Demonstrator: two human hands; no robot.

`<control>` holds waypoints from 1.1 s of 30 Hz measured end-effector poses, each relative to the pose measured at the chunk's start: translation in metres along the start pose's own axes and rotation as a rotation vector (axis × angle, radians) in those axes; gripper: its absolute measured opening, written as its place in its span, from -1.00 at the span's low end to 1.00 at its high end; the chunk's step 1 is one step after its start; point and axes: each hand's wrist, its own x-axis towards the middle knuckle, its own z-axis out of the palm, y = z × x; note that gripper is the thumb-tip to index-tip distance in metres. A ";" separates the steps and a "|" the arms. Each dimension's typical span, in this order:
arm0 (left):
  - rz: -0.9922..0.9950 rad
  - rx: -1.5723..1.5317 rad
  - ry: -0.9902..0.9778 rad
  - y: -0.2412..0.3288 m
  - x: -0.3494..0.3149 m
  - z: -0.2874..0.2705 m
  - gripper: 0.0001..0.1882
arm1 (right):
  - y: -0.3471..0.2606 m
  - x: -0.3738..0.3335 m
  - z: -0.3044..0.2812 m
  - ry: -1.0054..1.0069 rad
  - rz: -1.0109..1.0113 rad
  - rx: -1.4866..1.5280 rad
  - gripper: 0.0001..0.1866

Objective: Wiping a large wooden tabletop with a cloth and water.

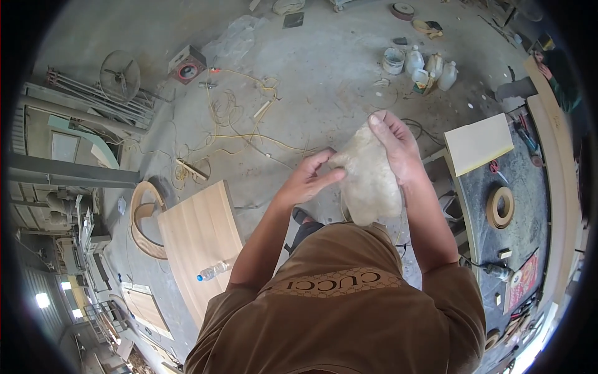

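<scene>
A limp, off-white cloth-like piece point(372, 187) hangs in front of my chest, spread between both hands. Its surface looks crumpled and slightly fuzzy; I cannot tell whether it is fabric or thin padding. At its upper left edge, my left hand point(311, 179) pinches it between thumb and fingers. My right hand point(397, 146) grips the upper right corner, thumb lying on the near face and fingers behind, partly hidden. The lower edge of the piece dangles free just above my brown shirt point(349, 274).
Left stands a wooden panel point(199, 243) bearing a clear bottle point(215, 270), beside a curved wooden piece point(136, 232). Yellow cable point(240, 137) snakes over the floor. Right, a dark workbench point(529, 221) holds a tape roll point(492, 212), red scissors point(498, 170) and a pale board point(478, 144). Another person's hand point(544, 70) shows far right.
</scene>
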 end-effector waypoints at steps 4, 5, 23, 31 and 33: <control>0.232 0.377 0.222 -0.017 0.009 -0.001 -0.69 | 0.002 -0.003 -0.002 0.093 -0.113 -0.101 -0.78; 0.230 0.375 0.226 -0.016 0.008 -0.001 -0.69 | 0.005 -0.004 -0.001 0.090 -0.110 -0.103 -0.78; -0.077 -0.395 0.246 -0.013 -0.062 -0.037 -0.71 | 0.157 0.041 0.016 -0.317 0.137 -0.265 -0.73; 0.103 -0.498 0.772 -0.050 -0.155 -0.059 -0.78 | 0.228 0.036 0.114 -0.482 0.924 0.201 -0.41; 0.199 -0.543 1.079 -0.067 -0.174 -0.071 -0.73 | 0.236 0.054 0.132 -0.515 1.062 0.229 -0.45</control>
